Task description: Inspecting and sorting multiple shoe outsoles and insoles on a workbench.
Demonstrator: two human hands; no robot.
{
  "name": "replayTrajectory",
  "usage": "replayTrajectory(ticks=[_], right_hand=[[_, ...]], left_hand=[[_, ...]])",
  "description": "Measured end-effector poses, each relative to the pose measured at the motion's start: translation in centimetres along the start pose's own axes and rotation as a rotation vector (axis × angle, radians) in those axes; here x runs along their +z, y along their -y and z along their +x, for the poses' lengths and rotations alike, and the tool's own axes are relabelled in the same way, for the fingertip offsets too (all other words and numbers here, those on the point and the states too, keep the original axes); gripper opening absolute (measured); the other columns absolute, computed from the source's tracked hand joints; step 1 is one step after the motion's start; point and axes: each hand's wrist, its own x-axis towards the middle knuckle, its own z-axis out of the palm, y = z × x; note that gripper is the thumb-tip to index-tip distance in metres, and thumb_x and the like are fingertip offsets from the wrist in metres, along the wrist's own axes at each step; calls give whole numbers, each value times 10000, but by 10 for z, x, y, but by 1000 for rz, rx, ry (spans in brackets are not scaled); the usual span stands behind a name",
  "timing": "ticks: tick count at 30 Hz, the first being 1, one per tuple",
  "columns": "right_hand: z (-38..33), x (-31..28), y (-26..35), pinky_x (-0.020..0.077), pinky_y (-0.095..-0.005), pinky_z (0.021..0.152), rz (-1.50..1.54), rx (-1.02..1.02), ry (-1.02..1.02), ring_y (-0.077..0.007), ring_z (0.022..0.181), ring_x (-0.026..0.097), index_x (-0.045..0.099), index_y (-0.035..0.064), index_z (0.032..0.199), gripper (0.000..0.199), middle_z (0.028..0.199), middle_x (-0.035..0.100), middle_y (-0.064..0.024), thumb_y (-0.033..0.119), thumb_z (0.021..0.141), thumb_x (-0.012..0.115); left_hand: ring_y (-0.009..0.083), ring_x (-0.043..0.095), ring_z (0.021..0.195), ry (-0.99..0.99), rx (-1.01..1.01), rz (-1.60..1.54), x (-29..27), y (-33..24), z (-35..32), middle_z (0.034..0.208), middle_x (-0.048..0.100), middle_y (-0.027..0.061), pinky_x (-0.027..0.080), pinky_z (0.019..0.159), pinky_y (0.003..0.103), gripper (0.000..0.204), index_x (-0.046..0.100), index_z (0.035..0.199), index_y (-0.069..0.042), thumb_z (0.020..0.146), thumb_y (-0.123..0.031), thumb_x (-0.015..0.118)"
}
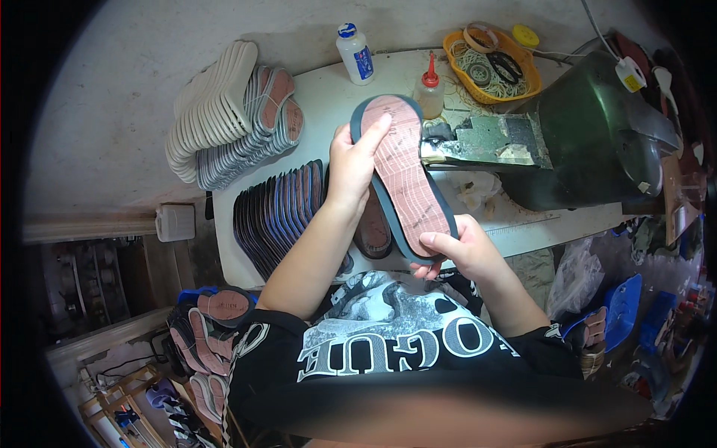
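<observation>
A shoe sole (pixel 403 168), with a pinkish-brown patterned inner face and a dark grey rim, is held up slantwise over the table in both hands. My left hand (pixel 352 166) grips its upper end from the left, thumb lying on the pink face. Around the lower end my right hand (pixel 469 245) is closed, its thumb on the face and fingertips showing below the rim. Behind and below it, another pink-faced sole (pixel 373 230) lies on the table, partly hidden. Left of my left forearm stands a row of dark soles (pixel 276 213).
The green sewing machine (pixel 590 142) stands at right on the white table (pixel 321 89). Farther back are a white bottle (pixel 355 56), a red-tipped squeeze bottle (pixel 429 93) and a yellow basket (pixel 508 93) of cords. Stacked white insoles (pixel 213 104) and grey-edged soles (pixel 269 123) sit at back left.
</observation>
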Motion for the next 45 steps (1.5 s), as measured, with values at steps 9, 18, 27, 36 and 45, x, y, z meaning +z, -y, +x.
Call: replayTrajectory(ticks=[9,18,27,36,45], right_hand=[[7,20,-9,561,-294,619,313,-200,-208,-221,700,688,604,-76,989,295,816,673,-193,202,958,509],[50,22,5,555,-290,623,412,-282,-266,-227,717,689,593,-63,1005,290,839,671,-202,210,962,505],[61,27,20,580,-318,674,424,-250,-334,-257,774,695,560,-59,1126,363,904,671,-216,261,982,469],[55,19,35,591,-308,705,429,-146,-317,-270,827,694,558,-80,1132,409,997,655,-216,290,986,465],[60,9,34,583,-251,671,390,-196,-327,-201,774,693,598,-90,977,356,909,672,-180,256,967,515]], left_hand=[[152,646,831,142,-127,88,15,-1,31,945,677,113,505,755,269,305,635,1032,64,862,-188,661],[292,426,1266,151,829,1105,5,-42,93,1224,571,172,294,1067,449,610,640,1085,-8,746,-510,713],[242,543,1038,1383,510,1472,39,-93,95,872,618,31,94,1100,534,359,626,873,-97,741,-420,709],[265,548,589,1092,118,1549,29,-107,62,630,557,125,417,566,368,365,593,783,-25,789,-379,684],[129,476,572,855,-74,1475,16,-94,32,621,526,61,401,533,309,361,560,783,-2,872,-347,621]])
